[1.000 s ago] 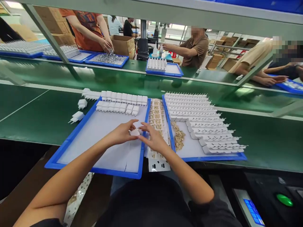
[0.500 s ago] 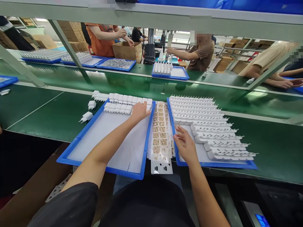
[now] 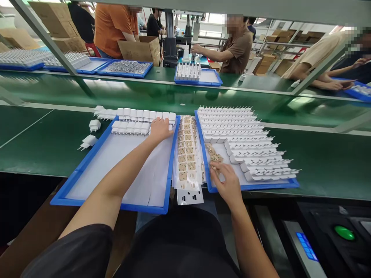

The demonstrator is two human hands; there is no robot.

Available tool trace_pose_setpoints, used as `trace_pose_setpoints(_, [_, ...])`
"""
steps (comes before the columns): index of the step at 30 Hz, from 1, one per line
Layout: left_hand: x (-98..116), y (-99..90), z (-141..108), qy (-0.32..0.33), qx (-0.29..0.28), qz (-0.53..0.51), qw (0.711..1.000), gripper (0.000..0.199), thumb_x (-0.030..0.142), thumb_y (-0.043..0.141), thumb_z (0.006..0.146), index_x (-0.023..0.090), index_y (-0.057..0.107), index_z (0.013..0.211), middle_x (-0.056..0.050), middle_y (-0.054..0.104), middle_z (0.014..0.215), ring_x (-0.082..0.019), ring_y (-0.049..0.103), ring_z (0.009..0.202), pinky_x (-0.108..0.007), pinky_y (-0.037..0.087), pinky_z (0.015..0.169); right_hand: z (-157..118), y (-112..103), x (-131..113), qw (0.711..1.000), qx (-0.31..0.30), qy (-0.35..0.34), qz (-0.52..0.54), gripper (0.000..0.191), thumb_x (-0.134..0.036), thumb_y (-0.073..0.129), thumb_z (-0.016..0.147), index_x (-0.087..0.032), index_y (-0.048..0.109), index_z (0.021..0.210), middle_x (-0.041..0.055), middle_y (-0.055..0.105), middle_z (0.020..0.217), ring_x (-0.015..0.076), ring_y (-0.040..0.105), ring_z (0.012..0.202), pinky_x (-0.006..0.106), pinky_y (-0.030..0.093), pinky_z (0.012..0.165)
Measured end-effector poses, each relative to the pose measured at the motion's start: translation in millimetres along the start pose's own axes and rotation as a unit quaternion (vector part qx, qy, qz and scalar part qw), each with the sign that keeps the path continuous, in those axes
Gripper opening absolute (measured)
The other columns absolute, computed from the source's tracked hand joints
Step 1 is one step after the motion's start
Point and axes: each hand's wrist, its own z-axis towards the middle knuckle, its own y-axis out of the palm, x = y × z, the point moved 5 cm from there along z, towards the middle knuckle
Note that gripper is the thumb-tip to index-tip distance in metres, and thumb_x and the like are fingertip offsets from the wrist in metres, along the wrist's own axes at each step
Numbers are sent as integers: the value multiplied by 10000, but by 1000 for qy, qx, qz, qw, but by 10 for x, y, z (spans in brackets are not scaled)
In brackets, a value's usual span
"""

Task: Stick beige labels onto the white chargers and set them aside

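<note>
My left hand (image 3: 160, 130) reaches to the far right end of the left blue-rimmed tray (image 3: 171, 170). Its fingers curl down over a white plug adapter (image 3: 170, 127) in the nearer of two rows, hiding part of it. In the near left corner of the right tray (image 3: 204, 154), my right hand (image 3: 227, 181) has its thumb and fingers drawn together at small brown crumpled pieces (image 3: 216, 157). One piece seems to be between the fingertips. Rows of white plug adapters (image 3: 232, 127), pins up, fill most of that tray. Sticker sheets (image 3: 187, 154) with brown patches lie between the trays.
Loose plug adapters (image 3: 88, 142) lie on the green bench left of the left tray. A pale rail (image 3: 307, 134) runs behind the trays. Across the line, co-workers (image 3: 237, 46) handle parts beside more blue trays (image 3: 213, 77) and a cardboard box (image 3: 139, 50).
My right hand has lowered toward the brown pieces and its fingers have closed together; more of the pieces show. My left hand stays over the plug row. The whole view has shifted.
</note>
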Motion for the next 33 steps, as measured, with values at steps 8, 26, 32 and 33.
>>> trace_pose_setpoints(8, [524, -151, -604, 207, -18, -78, 975, 394, 351, 545, 952, 178, 599, 1302, -143, 626, 1285, -325, 524, 1233, -443, 430, 1030, -78, 452, -406, 984, -121, -103, -79, 235, -291, 567, 989, -232, 688, 1182, 84, 722, 1191, 288, 622, 1114, 467, 478, 941])
trace_pose_setpoints(26, [704, 1, -1030, 336, -136, -86, 928, 484, 417, 621, 944, 239, 603, 1394, -142, 481, 1554, -332, 521, 1372, -483, 399, 1138, -87, 628, -521, 987, -86, -86, -105, 125, -242, 611, 968, -193, 688, 1053, 73, 736, 1112, 262, 636, 1047, 413, 458, 901])
trace_pose_setpoints(32, [714, -4, -1012, 334, -145, -76, 928, 486, 416, 640, 929, 258, 609, 1388, -131, 497, 1545, -317, 525, 1371, -450, 402, 1127, -59, 641, -522, 987, -108, -63, -104, 83, -224, 629, 945, -202, 683, 1003, 70, 725, 1099, 270, 630, 1037, 415, 455, 881])
trace_pose_setpoints(33, [716, -9, -1012, 335, -147, -72, 928, 493, 420, 638, 931, 256, 604, 1394, -136, 491, 1550, -319, 526, 1370, -451, 401, 1125, -57, 638, -520, 986, -108, -66, -105, 114, -228, 626, 947, -197, 680, 1043, 76, 725, 1114, 274, 631, 1044, 418, 459, 884])
